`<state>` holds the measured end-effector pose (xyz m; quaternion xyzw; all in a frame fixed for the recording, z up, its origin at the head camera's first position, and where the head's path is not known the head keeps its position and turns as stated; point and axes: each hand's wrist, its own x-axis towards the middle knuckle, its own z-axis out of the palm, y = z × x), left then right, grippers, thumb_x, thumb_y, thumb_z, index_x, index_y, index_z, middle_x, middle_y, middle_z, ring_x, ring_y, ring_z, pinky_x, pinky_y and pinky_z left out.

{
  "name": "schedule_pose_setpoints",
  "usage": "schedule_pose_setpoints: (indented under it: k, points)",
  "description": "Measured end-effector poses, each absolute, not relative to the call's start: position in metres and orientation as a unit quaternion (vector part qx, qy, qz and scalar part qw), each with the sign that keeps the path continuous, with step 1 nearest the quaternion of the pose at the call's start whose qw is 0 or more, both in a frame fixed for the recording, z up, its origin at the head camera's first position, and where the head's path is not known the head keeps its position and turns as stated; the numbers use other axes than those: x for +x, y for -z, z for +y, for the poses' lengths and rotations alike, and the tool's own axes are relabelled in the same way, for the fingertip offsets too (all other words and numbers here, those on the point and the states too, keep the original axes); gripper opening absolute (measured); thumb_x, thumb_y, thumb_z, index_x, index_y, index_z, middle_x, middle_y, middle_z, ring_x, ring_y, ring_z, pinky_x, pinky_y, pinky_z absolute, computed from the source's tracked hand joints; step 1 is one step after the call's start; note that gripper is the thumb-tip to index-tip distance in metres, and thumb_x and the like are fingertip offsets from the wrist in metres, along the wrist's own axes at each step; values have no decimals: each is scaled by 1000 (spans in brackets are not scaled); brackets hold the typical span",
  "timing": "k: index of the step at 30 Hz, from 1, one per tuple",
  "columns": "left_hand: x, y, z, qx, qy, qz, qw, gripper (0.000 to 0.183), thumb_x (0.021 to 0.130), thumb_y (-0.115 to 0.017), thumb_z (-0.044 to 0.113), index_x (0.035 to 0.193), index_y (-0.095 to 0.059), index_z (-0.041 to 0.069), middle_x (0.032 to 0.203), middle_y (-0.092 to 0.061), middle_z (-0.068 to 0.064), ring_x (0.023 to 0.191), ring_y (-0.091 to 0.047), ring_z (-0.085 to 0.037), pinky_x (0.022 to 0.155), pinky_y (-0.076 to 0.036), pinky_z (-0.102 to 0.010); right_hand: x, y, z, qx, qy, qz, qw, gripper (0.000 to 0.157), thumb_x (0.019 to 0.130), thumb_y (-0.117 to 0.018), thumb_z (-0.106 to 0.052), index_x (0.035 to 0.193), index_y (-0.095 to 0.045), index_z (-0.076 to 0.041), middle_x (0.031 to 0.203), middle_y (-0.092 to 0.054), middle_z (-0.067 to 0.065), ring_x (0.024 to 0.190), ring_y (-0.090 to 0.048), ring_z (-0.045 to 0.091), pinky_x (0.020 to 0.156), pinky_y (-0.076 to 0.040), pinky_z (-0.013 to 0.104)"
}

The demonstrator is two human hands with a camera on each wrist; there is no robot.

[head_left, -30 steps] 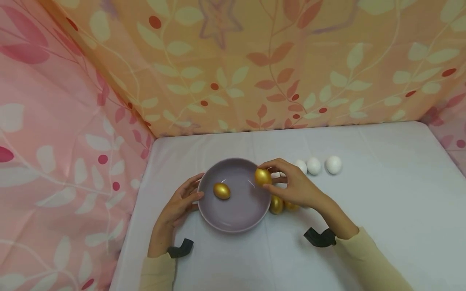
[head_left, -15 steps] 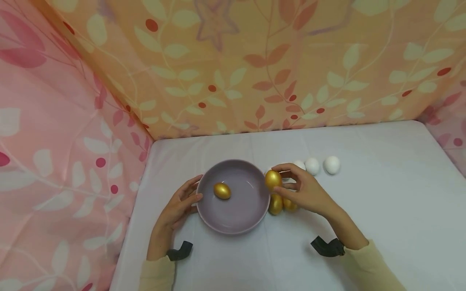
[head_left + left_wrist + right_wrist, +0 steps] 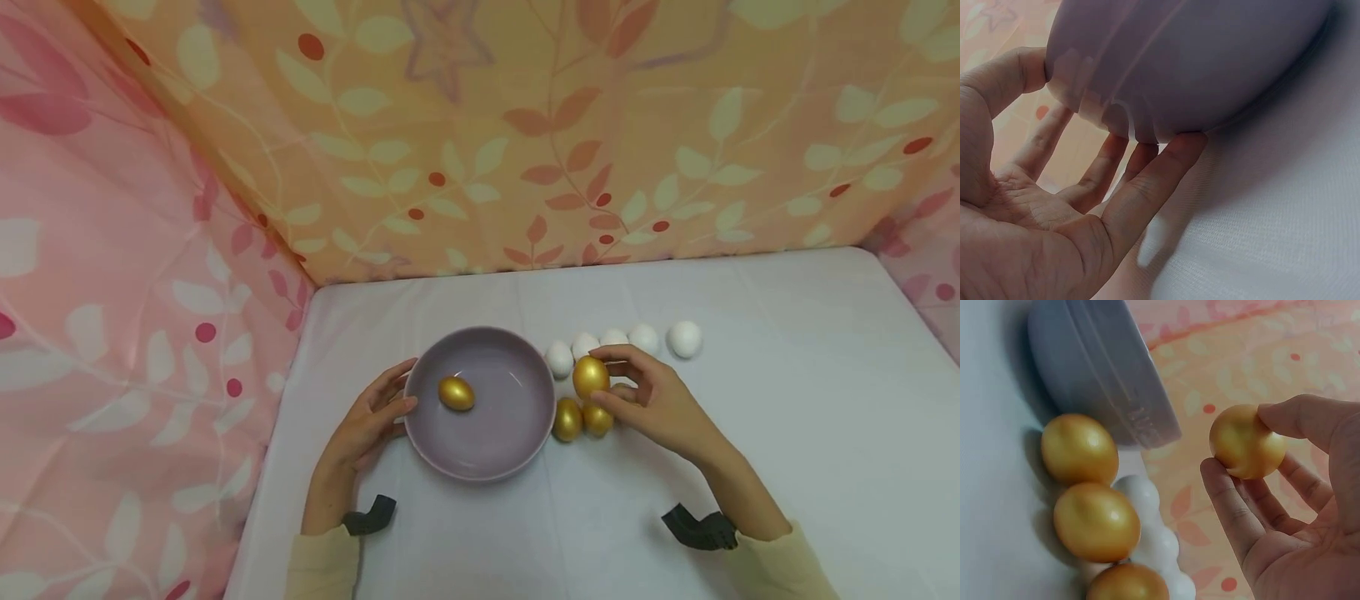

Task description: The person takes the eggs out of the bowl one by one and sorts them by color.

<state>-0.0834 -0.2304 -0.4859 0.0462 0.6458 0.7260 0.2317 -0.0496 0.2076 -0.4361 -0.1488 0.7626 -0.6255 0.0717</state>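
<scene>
A round purple bowl (image 3: pixel 487 450) stands on the table with one golden egg (image 3: pixel 456 393) lying inside. My left hand (image 3: pixel 365 423) holds the bowl's left side, its thumb at the rim and the other fingertips against the outer wall (image 3: pixel 1166 81). Right of the bowl, my right hand (image 3: pixel 654 400) pinches another golden egg (image 3: pixel 1247 442) between thumb and fingers, raised above the table. Beneath it, golden eggs (image 3: pixel 1080 448) stand in a row next to the bowl; the right wrist view shows a third one (image 3: pixel 1129 586), mostly cut off by the frame's edge.
Several white eggs (image 3: pixel 558 359) line up behind the golden ones, with one white egg (image 3: pixel 685 340) a little apart at the right end. A white cloth (image 3: pixel 795 417) covers the table. Patterned fabric (image 3: pixel 480 125) hangs along the back and sides.
My right hand has moved right with the golden egg, from over the bowl's rim to above the golden eggs. More white eggs show now. My left hand stays at the bowl.
</scene>
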Motion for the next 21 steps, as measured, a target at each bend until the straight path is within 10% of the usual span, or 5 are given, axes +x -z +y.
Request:
schedule_pose_setpoints:
  k: [21]
  points:
    - [-84,486,-231,50,-731,640,232,66,103,-62,7,164,-37,16,147,-55,4,126,-64,-11,94,-62,-39,-30,445,245,-93,527,845,-2,49,97,-76,-9,142,-57,-6,138,-60,7,119,-59,-9,90,-57,12]
